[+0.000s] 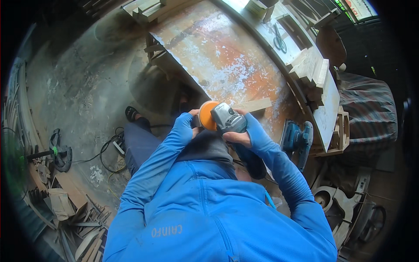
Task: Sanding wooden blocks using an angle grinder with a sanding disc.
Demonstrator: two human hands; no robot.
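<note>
My right hand (pixel 245 132) is wrapped around the grey head of an angle grinder (pixel 229 118), whose dark blue body hangs down toward my lap. Its round orange disc (pixel 207 115) faces left, toward my other hand. Curled close against that disc is my left hand (pixel 189 124); whatever it grips is hidden behind the disc and the fingers. A flat strip of light wood (pixel 257 105) reaches right from behind the grinder, over the near part of the worn table (pixel 227 52). Both arms wear blue sleeves.
A blue sander (pixel 297 139) stands right of my right forearm. Scissors (pixel 279 41) and stacked wood blocks (pixel 312 70) lie along the raised white board. Striped cloth (pixel 366 107) drapes something farther right. Cords (pixel 104 150) trail over the floor at left, near wood offcuts (pixel 89 236).
</note>
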